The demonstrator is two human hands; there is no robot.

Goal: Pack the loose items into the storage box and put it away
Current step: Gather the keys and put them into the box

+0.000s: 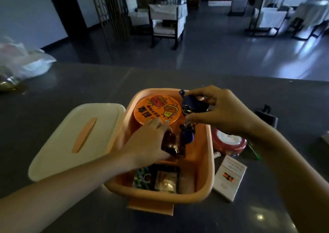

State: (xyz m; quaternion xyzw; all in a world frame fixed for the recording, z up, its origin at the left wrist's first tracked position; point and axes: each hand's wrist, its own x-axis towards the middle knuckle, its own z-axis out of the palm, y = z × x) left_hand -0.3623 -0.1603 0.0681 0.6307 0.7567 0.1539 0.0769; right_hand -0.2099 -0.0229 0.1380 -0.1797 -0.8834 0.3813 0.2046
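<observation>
An orange storage box [204,161] stands open on the dark counter. Inside it lie an orange round noodle cup [158,109] at the far end and several dark packets [156,178] at the near end. My left hand [147,145] reaches into the box and grips a small dark brown packet [170,143]. My right hand [217,111] hovers over the box's far right corner, holding a bunch of keys with a dark blue fob [189,104]; the keys dangle down into the box. The cream lid [78,140] lies beside the box on the left.
To the right of the box lie a red and white tape roll [229,143], a white flat carton [229,179], a green pen [255,151] and a black object [267,116]. A plastic bag [23,61] sits at the counter's far left. Chairs and tables stand beyond the counter.
</observation>
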